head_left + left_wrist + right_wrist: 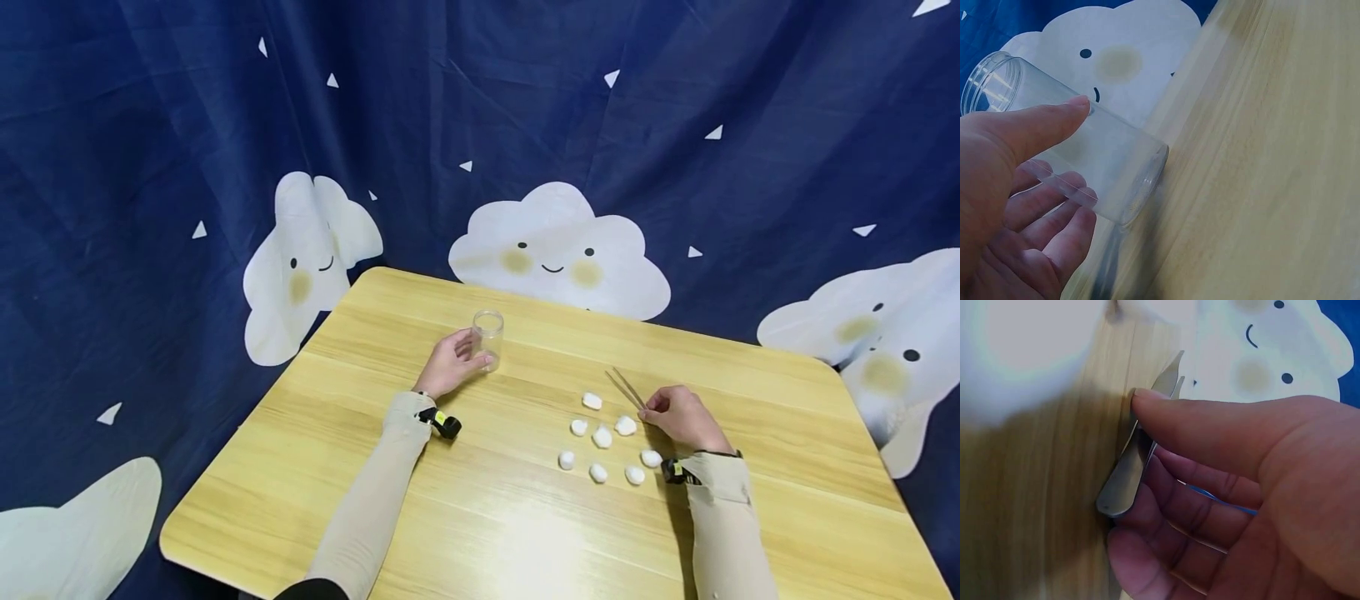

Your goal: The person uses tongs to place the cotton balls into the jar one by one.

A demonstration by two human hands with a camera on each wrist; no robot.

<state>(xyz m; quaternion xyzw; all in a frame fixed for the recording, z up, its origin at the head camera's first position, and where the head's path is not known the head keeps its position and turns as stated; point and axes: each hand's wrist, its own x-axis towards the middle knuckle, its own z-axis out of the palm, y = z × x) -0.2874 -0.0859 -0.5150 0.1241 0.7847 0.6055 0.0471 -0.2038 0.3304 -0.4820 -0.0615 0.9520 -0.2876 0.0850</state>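
Note:
A clear plastic jar (pixel 487 327) without a lid stands upright on the table. My left hand (pixel 447 364) grips its side, thumb (pixel 1054 122) on one face and curled fingers behind, as the left wrist view shows. Further right, my right hand (pixel 684 415) pinches metal tweezers (pixel 626 389) between thumb and fingers. Their two tips stand apart and point away from me, with nothing between them. The rounded end of the tweezers (pixel 1121 487) shows in the right wrist view. Several white cotton balls (pixel 602 437) lie scattered on the table left of the right hand.
The light wood table (pixel 330 433) has rounded corners. Behind it hangs a dark blue curtain (pixel 420 100) printed with smiling clouds and white triangles. A bright light reflection (pixel 536 542) lies on the tabletop near me. In the right wrist view a blurred white shape (pixel 1016 356) is close to the camera.

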